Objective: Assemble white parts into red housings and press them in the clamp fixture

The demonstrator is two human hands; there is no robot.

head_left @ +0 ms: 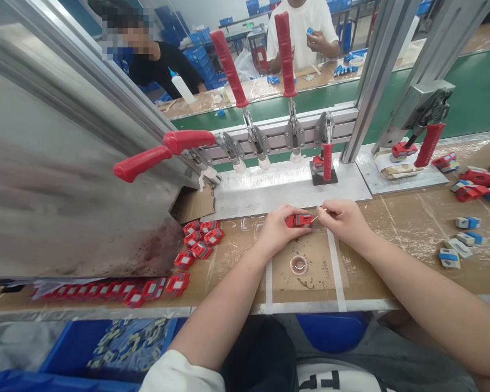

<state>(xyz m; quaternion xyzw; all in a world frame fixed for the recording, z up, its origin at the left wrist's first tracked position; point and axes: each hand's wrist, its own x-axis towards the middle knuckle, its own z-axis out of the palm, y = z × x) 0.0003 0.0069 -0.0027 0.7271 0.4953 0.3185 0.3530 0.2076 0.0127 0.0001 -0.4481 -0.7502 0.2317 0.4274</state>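
My left hand (278, 228) grips a small red plastic part (301, 220) with a grey band, a toy-vehicle-like body, above the taped cardboard. Closed in a pinch, my right hand (338, 219) holds a thin wooden stick (315, 218), its tip at the right end of the red part. Whether the tip touches the part I cannot tell. Below my hands a small round cup (299, 265) with clear brownish liquid stands on the cardboard sheet (318, 277), which is spotted with dark stains.
Red-handled toggle clamps (286, 60) line a metal frame ahead; one presses a red part (318, 163). Red parts (193, 238) cluster at left, blue-and-white pieces (467, 222) at right. A blue bin (69, 348) sits below the table's left side. Two people work across the green belt (473, 81).
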